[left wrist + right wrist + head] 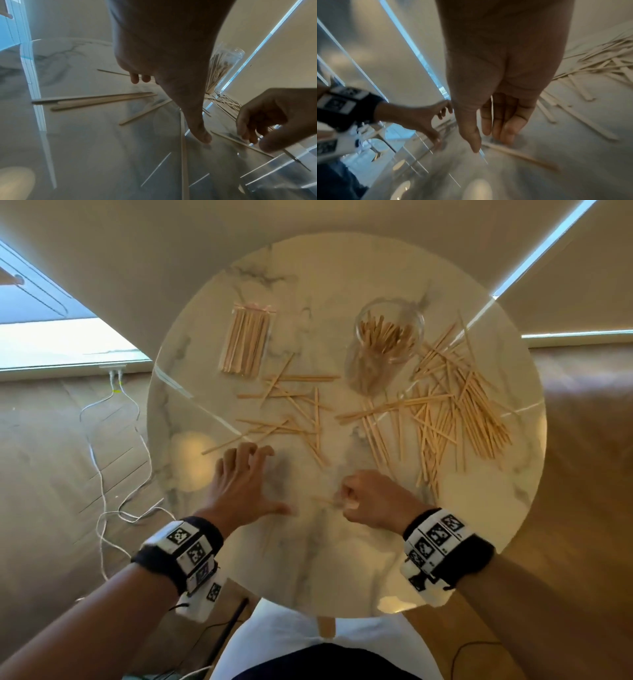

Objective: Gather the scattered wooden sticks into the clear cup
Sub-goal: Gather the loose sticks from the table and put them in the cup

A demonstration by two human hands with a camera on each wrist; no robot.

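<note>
Round marble table (pixel 342 570): we see everything laid on its glossy top.

Clear cup (pixel 388 335): stands upright at the far right of centre, already holding a bunch of sticks on end.

Scattered sticks, right heap (pixel 455 409): a dense tangle just beside the cup, on its right and near side, spreading toward the right edge.

Scattered sticks, middle group (pixel 294 412): a looser, criss-crossed spread left of the cup, between the cup and our left hand.

Packet of sticks (pixel 246 340): a neat bundle in clear wrap, far left, apart from the loose ones.

Left hand (pixel 241 481): spread flat with fingers splayed, over the near-left part of the table; the fingertips lie just short of the nearest loose sticks, holding nothing.

Right hand (pixel 368 498): near centre, fingers curled down over a single stick (pixel 323 500) lying on the table; whether the fingers actually pinch it we cannot tell, as the views blur there.

White cables (pixel 113 446): on the floor at left.
</note>
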